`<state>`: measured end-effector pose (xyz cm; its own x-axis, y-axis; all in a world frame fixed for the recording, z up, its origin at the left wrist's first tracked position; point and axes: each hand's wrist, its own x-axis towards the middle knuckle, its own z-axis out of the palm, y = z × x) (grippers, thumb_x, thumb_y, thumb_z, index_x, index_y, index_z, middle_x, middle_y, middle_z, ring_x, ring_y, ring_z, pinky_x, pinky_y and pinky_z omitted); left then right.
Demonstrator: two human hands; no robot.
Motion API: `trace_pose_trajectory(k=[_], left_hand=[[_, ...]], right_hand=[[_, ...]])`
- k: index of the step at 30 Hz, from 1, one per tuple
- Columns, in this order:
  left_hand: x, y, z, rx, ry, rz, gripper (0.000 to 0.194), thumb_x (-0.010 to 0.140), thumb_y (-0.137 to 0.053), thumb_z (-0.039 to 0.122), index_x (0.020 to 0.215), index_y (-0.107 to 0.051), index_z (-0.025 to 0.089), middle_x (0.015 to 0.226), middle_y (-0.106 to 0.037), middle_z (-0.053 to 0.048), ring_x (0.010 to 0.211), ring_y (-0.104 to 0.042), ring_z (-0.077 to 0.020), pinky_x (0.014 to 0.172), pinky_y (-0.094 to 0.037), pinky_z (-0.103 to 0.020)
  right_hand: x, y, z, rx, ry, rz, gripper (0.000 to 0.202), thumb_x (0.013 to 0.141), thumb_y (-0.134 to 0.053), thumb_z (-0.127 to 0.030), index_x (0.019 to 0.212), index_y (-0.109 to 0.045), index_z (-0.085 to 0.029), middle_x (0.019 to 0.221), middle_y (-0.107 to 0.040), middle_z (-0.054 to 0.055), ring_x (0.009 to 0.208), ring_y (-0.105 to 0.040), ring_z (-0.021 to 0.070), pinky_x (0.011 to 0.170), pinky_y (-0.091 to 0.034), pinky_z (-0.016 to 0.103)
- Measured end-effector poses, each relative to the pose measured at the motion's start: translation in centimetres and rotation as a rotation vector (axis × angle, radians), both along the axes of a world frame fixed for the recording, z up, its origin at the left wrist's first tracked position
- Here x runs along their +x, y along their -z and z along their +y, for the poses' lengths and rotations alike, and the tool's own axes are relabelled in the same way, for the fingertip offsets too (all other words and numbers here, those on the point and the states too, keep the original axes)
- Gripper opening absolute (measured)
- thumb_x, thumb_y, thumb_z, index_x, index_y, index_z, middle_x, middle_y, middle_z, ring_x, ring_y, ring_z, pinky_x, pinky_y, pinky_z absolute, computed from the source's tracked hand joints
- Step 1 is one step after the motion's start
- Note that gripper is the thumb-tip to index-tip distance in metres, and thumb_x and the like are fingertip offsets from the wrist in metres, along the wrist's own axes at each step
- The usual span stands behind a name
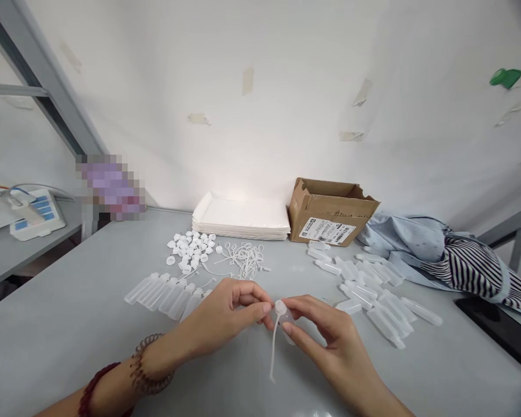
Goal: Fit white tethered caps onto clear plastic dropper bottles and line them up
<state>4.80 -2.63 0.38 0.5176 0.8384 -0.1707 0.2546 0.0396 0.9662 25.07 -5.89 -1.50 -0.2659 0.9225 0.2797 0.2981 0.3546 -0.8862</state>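
A small translucent plastic bottle (287, 318) is pinched between the thumb and fingers of my right hand (330, 336). On its near end is a white cap (280, 307), and a thin white cord (273, 353) hangs down from there toward me. Close against the bottle's left side is my left hand (230, 315), its thumb drawn in to the curled fingers. Whatever lies between those fingertips is hidden. Behind my left wrist, a row of similar bottles (169, 295) lies side by side, some with cords at their tops; my hand covers part of it.
White caps (191, 249) lie heaped beyond the row, beside a tangle of looped white cords (248, 260). Loose bottles (373, 284) spread across the right. Farther back are stacked white trays (243, 217) and an open cardboard box (334, 211). Fabric (417, 243) and a black phone-like object (499, 330) border the right.
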Motion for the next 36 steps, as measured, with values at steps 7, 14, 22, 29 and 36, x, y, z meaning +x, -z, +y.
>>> trace_pose_trajectory(k=[7,14,22,29,36], left_hand=[[0.5,0.6,-1.6,0.683,0.085,0.208,0.044,0.082,-0.061,0.024,0.124,-0.048,0.021,0.122,-0.057,-0.009,0.112,-0.05,-0.0237,0.097,-0.042,-0.038],[1.4,1.6,-2.0,0.881,0.019,0.317,0.049,0.076,-0.07,0.024,0.117,-0.045,0.019,0.115,-0.057,-0.011,0.109,-0.049,-0.0277,0.093,-0.044,-0.043],[1.3,1.3,-2.1,1.005,0.008,0.331,0.038,0.073,-0.058,0.013,0.11,-0.048,0.016,0.105,-0.057,-0.01,0.106,-0.048,-0.027,0.092,-0.042,-0.041],[0.4,0.9,-1.4,1.058,0.029,0.43,0.038,0.076,-0.055,0.013,0.113,-0.047,0.017,0.111,-0.057,-0.011,0.11,-0.046,-0.0288,0.095,-0.04,-0.044],[-1.3,0.7,-0.4,0.922,0.04,0.574,0.04,0.071,-0.062,0.016,0.109,-0.051,0.019,0.109,-0.058,-0.009,0.112,-0.045,-0.0303,0.092,-0.042,-0.044]], right_hand=[[-0.3,-0.1,0.6,-0.672,-0.094,0.543,0.029,0.079,-0.07,-0.038,0.102,-0.072,-0.019,0.088,-0.073,0.007,0.084,-0.068,0.0191,0.083,-0.05,0.03],[-1.1,0.9,0.7,-0.705,-0.184,0.662,0.026,0.081,-0.067,-0.038,0.095,-0.072,-0.016,0.094,-0.071,0.01,0.088,-0.067,0.0212,0.082,-0.05,0.032],[-0.7,1.1,0.6,-0.687,-0.272,0.658,0.027,0.084,-0.066,-0.03,0.109,-0.067,-0.019,0.097,-0.072,0.009,0.1,-0.065,0.0222,0.096,-0.043,0.039],[-0.6,0.9,0.8,-0.595,-0.184,0.476,0.039,0.077,-0.073,-0.038,0.11,-0.062,-0.022,0.106,-0.07,0.009,0.102,-0.064,0.0238,0.096,-0.044,0.041],[-0.2,1.0,1.7,-0.483,0.091,0.334,0.039,0.074,-0.071,-0.047,0.099,-0.063,-0.018,0.088,-0.069,0.007,0.073,-0.069,0.0203,0.064,-0.054,0.032]])
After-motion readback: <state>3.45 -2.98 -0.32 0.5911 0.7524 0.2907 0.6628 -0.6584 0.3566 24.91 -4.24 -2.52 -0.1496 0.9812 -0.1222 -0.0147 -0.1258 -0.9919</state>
